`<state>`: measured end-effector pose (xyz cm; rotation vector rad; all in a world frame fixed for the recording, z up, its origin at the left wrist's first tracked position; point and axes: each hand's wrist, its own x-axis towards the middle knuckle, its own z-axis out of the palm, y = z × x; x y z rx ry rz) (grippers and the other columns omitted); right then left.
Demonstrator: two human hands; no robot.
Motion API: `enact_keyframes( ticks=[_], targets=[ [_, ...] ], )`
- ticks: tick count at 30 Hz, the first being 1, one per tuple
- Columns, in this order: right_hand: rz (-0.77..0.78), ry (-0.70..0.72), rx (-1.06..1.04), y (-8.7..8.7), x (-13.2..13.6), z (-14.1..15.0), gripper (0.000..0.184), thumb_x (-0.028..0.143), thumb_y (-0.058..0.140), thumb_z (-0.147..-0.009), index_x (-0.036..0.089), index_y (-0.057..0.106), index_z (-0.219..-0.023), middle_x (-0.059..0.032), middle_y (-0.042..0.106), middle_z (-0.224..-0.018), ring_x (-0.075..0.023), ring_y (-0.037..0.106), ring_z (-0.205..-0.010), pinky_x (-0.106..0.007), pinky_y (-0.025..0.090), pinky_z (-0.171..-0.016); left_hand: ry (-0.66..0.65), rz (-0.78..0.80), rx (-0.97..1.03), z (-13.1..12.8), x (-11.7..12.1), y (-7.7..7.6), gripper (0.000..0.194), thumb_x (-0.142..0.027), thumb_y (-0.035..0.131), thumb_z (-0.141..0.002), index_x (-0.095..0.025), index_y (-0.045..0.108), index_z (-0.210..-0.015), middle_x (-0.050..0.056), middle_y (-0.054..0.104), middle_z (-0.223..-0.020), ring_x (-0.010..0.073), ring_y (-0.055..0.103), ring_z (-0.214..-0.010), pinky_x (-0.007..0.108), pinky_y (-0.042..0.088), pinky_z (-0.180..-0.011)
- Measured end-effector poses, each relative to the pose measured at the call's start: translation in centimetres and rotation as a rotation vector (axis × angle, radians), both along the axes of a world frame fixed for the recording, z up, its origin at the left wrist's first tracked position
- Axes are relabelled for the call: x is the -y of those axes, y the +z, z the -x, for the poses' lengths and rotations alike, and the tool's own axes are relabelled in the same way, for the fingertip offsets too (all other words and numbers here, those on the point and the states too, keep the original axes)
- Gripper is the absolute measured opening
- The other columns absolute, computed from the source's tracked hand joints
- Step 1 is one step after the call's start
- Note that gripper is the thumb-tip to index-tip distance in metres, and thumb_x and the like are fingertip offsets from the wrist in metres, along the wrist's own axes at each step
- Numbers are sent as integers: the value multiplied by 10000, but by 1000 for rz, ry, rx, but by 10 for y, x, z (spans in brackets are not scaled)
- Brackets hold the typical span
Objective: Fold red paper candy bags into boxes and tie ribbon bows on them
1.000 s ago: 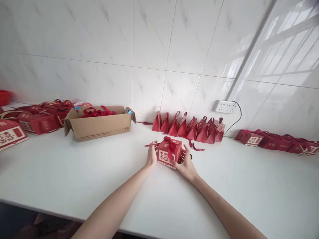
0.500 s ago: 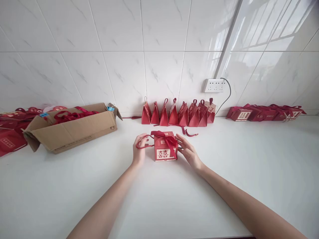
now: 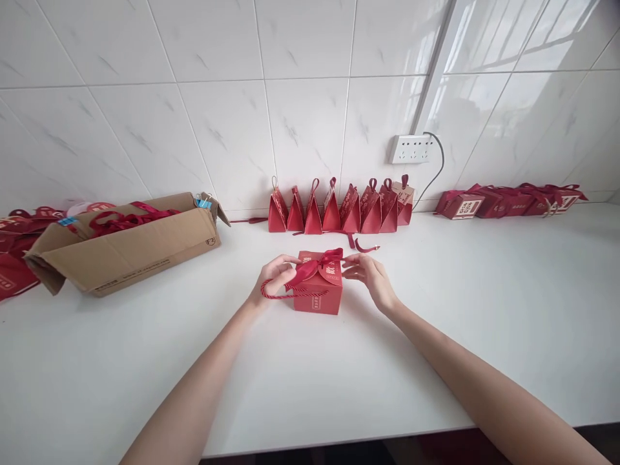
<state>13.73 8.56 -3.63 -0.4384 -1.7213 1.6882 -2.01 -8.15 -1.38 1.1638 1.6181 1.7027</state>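
A red gift box (image 3: 320, 298) stands upright on the white counter between my hands, tied on top with a dark red ribbon bow (image 3: 310, 268). Its twisted red cord handle (image 3: 278, 296) droops over the near side and loops past my left hand. My left hand (image 3: 274, 281) is at the box's left edge, thumb and fingertips closed about the bow's left part. At the right edge my right hand (image 3: 372, 278) has its fingers stretched out, the tips close to the bow's right end; whether they touch it is unclear.
Several red triangular boxes (image 3: 314, 216) line the wall. A cardboard carton (image 3: 159, 258) of red ribbons and more red packages (image 3: 17, 258) lie left. Tied red boxes (image 3: 508, 203) sit right. A ribbon scrap (image 3: 365, 247) lies behind the box, below a wall socket (image 3: 411, 150).
The box has turned, so the side with the large white label no longer faces me and the cord side does. My left hand has moved onto the bow. The view has tilted down.
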Motion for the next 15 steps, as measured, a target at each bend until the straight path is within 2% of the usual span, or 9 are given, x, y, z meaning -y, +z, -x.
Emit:
enact_keyframes(
  ticks=[3,6,8,10,12,15],
  targets=[
    [20,34,11,8,5,-3,498,659,439,-786,179,532,-689,-5,535,-617,-140,533,-583,-313,472,-644,-320,205,69,4,12,17,533,-273,670,-612,-183,577,-1129,80,636,-848,230,608,-769,318,477,-669],
    [69,46,50,13,9,-4,418,578,606,-718,184,476,-671,16,521,-605,-127,516,-577,-276,441,-591,-502,267,175,10,17,21,672,-215,666,-587,-193,509,-1240,112,633,-982,261,611,-886,350,484,-738],
    [127,67,46,15,10,-4,383,488,698,-658,185,468,-705,14,557,-652,-132,537,-605,-267,435,-590,-515,216,282,14,17,17,569,-272,646,-601,-171,549,-1152,100,650,-942,238,624,-840,335,485,-723],
    [182,112,7,15,9,-4,346,431,706,-655,185,479,-743,9,580,-696,-132,547,-630,-264,435,-597,-462,207,314,15,15,15,362,-387,615,-651,-135,600,-910,93,668,-817,211,633,-725,296,479,-640],
    [193,169,-47,15,9,-5,285,398,678,-692,186,508,-777,27,555,-665,-111,517,-601,-248,421,-580,-392,288,199,12,14,15,363,-483,577,-712,-122,562,-675,91,660,-680,185,625,-609,247,437,-542],
    [152,218,-121,14,9,-6,266,434,638,-734,187,555,-791,50,474,-581,-92,438,-533,-231,374,-516,-332,426,-50,3,14,21,365,-452,641,-708,-121,546,-586,83,657,-633,150,602,-517,214,373,-452]
  ],
)
